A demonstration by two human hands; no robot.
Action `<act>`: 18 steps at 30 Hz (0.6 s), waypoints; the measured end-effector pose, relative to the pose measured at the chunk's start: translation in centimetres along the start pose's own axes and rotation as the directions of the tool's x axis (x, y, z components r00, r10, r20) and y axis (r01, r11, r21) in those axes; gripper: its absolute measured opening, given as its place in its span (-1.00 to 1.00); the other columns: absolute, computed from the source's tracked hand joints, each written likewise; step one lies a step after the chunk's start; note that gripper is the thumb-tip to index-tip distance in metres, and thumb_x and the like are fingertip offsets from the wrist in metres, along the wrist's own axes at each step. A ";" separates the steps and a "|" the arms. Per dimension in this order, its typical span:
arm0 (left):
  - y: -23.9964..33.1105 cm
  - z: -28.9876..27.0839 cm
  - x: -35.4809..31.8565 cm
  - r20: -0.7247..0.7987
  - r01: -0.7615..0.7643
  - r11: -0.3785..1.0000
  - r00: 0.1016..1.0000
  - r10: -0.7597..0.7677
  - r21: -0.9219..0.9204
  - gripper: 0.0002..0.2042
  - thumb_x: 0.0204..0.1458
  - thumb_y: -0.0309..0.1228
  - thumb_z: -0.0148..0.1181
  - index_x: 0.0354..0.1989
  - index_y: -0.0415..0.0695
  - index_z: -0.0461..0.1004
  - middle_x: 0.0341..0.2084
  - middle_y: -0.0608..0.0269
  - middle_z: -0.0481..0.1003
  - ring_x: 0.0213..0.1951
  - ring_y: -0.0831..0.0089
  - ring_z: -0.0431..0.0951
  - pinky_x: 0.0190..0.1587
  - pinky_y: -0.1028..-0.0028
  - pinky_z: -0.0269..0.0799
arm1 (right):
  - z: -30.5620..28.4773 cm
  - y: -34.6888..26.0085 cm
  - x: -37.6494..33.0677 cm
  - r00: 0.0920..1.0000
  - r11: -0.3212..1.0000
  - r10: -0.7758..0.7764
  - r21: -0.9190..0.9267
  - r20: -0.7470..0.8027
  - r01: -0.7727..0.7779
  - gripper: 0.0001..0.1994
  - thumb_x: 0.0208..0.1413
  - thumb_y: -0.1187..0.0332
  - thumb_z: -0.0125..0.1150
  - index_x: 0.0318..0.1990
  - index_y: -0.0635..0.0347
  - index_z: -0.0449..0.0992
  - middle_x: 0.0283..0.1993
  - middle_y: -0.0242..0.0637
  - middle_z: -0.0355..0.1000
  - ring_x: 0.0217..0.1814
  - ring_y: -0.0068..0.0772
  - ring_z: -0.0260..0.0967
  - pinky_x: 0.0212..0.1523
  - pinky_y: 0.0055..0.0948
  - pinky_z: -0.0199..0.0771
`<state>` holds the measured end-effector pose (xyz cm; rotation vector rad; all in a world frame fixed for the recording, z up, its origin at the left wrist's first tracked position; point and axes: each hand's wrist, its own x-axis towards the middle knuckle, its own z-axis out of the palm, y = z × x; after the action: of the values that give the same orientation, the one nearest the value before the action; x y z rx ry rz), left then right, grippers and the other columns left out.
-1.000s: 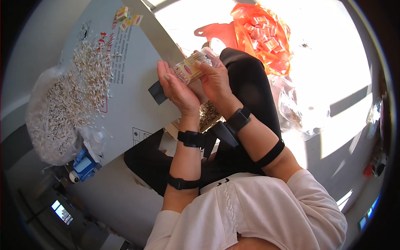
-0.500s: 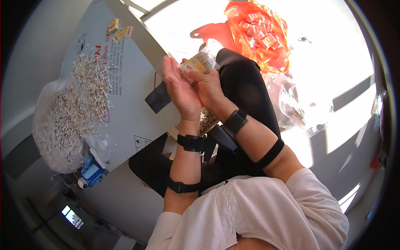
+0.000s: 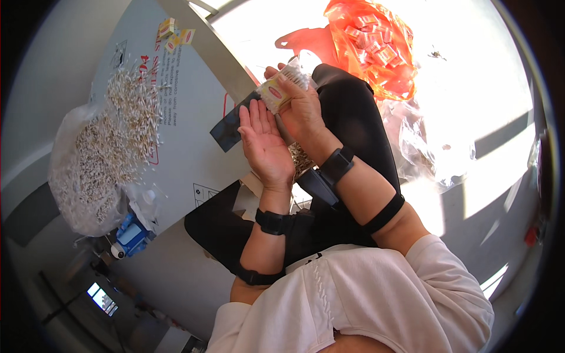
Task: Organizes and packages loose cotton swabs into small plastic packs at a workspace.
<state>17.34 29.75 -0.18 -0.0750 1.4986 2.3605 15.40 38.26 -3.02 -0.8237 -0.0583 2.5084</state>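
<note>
In my right hand point(image 3: 305, 112) is a small clear packet of cotton swabs point(image 3: 281, 88) with a yellow label, gripped between thumb and fingers. My left hand point(image 3: 265, 144) lies palm up beside it, fingers stretched out and nothing on the palm. The packet is just beyond the left fingertips, its swab heads facing up and to the right. On the table to the left spreads a big pile of loose cotton swabs point(image 3: 126, 123), partly inside a clear plastic bag point(image 3: 65, 176). More loose swabs point(image 3: 301, 159) show in a box below my wrists, mostly hidden by my arms.
An orange plastic bag point(image 3: 406, 76) full of small packets stands on the floor at the far right. Little yellow boxes point(image 3: 168, 28) sit on the table's far end. A dark flat plate point(image 3: 226, 132) juts over the table edge. Clear plastic bags point(image 3: 421, 144) lie right of my leg.
My left hand has drawn back toward me and away from the packet. The right hand keeps the packet, now turned with its label more toward me.
</note>
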 end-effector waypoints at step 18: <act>2.2 -0.4 2.9 0.050 0.132 0.991 0.990 -0.133 0.019 -0.17 0.29 0.14 -0.31 0.42 -0.34 -0.34 0.32 -0.31 0.07 0.36 -0.02 0.12 0.41 0.16 -0.03 | -0.5 0.5 -0.1 0.995 0.991 -0.043 -0.121 0.094 0.054 -0.63 0.11 0.67 0.15 0.09 0.37 0.34 0.05 -0.04 0.46 0.18 -0.16 0.40 0.21 -0.23 0.44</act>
<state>13.85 29.36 0.87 -0.1062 1.4422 2.2287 15.47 37.73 -3.48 -0.7462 -0.2644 2.5151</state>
